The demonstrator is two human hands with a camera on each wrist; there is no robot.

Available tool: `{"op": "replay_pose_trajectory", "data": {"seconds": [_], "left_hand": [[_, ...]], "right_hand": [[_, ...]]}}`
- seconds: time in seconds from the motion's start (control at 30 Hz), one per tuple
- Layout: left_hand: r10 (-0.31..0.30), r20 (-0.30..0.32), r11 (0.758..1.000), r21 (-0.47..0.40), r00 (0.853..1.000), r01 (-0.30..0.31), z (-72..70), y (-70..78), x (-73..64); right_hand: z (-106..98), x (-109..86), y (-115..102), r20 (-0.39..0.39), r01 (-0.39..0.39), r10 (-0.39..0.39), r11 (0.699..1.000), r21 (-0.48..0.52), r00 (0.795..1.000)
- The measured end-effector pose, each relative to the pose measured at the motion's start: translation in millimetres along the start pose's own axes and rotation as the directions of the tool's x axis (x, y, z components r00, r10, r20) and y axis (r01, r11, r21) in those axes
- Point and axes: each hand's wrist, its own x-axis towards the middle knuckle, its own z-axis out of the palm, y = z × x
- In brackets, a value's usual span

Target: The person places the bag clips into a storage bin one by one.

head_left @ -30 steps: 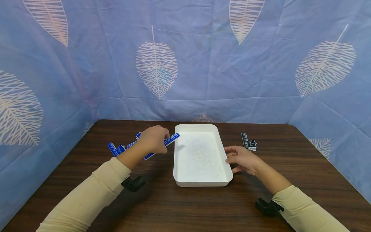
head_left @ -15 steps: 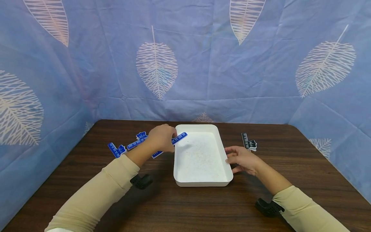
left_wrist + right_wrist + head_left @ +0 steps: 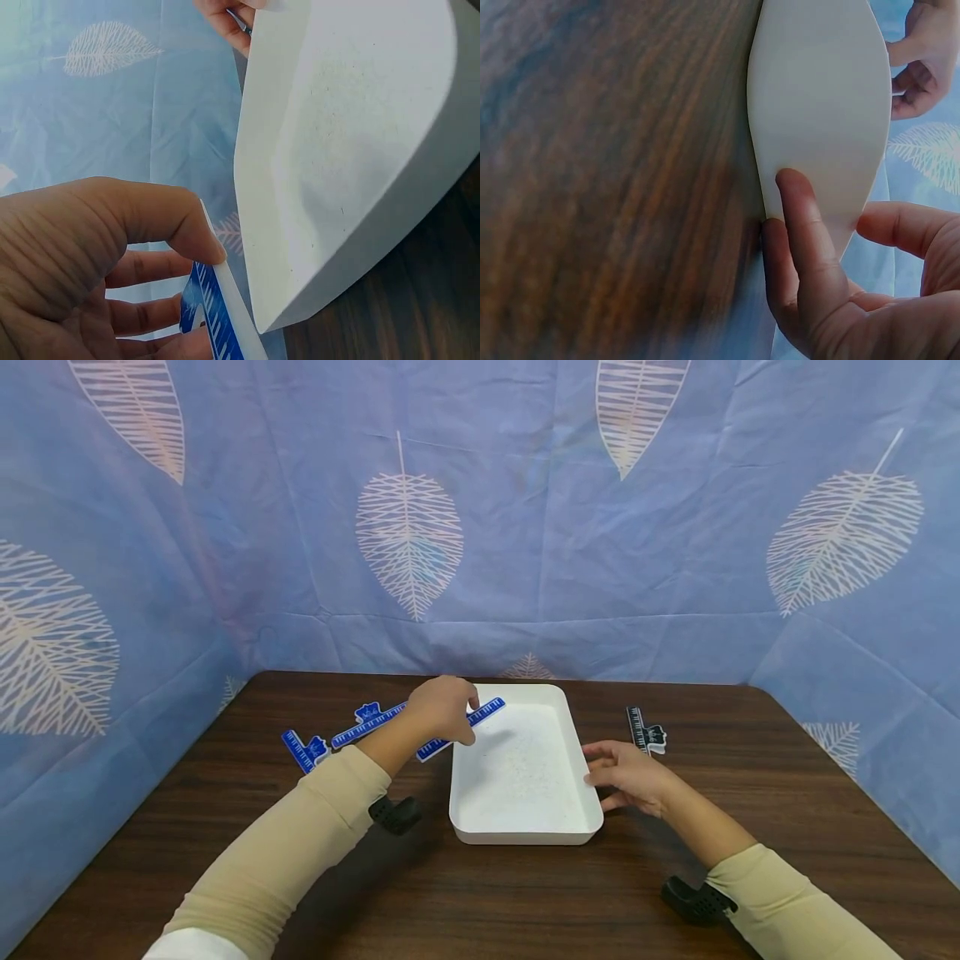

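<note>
One blue clip (image 3: pixel 487 711) is over the left rim of the white tray (image 3: pixel 525 772), pinched in the left hand (image 3: pixel 442 708) — its wrist cam shows the thumb on the clip's edge, head view doesn't. Right hand (image 3: pixel 630 777) is clamped on the tray wall; only its wrist cam shows fingertips outside. Head view alone catches two more blue clips (image 3: pixel 375 723) — on the table (image 3: pixel 480 902).
</note>
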Motion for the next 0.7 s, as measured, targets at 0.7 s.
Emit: {"op": "replay_pose_trajectory", "data": {"seconds": [0.7], "left_hand": [[-0.026, 0.013, 0.999, -0.039, 1.0, 0.026, 6.7, 17.3, 23.9]], "right_hand": [[-0.6, -0.6, 0.5, 0.015, 0.019, -0.02, 1.0, 0.007, 1.0]]}}
